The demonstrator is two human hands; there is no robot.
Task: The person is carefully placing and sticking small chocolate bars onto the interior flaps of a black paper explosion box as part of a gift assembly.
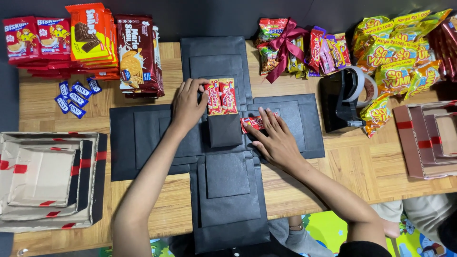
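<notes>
Counted: 2 hands, left hand (pixel 186 105) & right hand (pixel 275 139). 3 red-yellow snack packets: 2 side by side (pixel 221 96), 1 lying crosswise (pixel 253 123). 1 black cross-shaped unfolded box (pixel 223 190) w/ 1 small black square box (pixel 224 130) at centre. 5 small blue candy packs (pixel 76 96). 1 black tape dispenser (pixel 339 101). 2 red biscuit packs (pixel 35 37) showing on top, far left. 1 ribbon-tied snack bundle (pixel 281 45).

Home craft table (pixel 43 102), snack packets (pixel 90 38), play mat (pixel 328 228)
</notes>
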